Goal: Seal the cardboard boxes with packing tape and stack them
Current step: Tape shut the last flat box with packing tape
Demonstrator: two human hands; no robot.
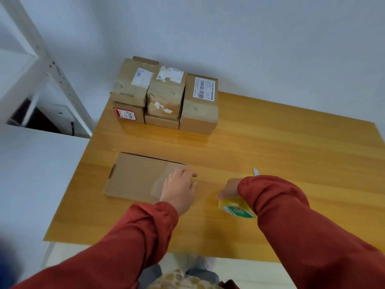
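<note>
A wooden surface (270, 147) carries a stack of sealed boxes (166, 97) at its far edge. Nearer lies a flat cardboard box (133, 176) with a clear tape strip (160, 184) across its right end. The left hand (179, 188) lies flat on that strip, fingers fairly straight, pressing. The right hand (229, 187), largely hidden by its sleeve, grips a tape roll (236, 207) just right of the box. A small blade (255, 171) shows beyond it, possibly held, possibly lying loose. Risks: any tape joining roll and box could wrinkle or peel if pulled askew, and the blade is close to the fingers.
</note>
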